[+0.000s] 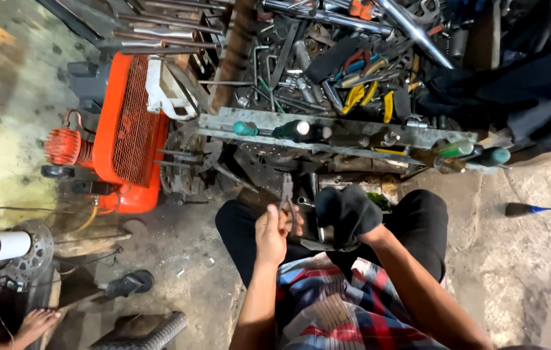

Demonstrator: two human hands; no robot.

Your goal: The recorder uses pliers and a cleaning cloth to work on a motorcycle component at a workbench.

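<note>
My left hand (271,232) is bare and grips the handles of a pair of pliers (287,194), jaws pointing away from me. My right hand (345,214) wears a black glove and closes around a dark metal part (317,241) held over my lap. The two hands sit side by side, almost touching, above my black trousers and plaid shirt. What the pliers' jaws touch is too dark to tell.
A metal rack (327,133) with screwdrivers stuck in it crosses ahead, with a cluttered pile of tools (327,65) behind. An orange compressor (126,129) stands at left. Another person's bare foot (35,322) shows bottom left near a hammer (126,284). A blue-tipped tool (525,209) lies right.
</note>
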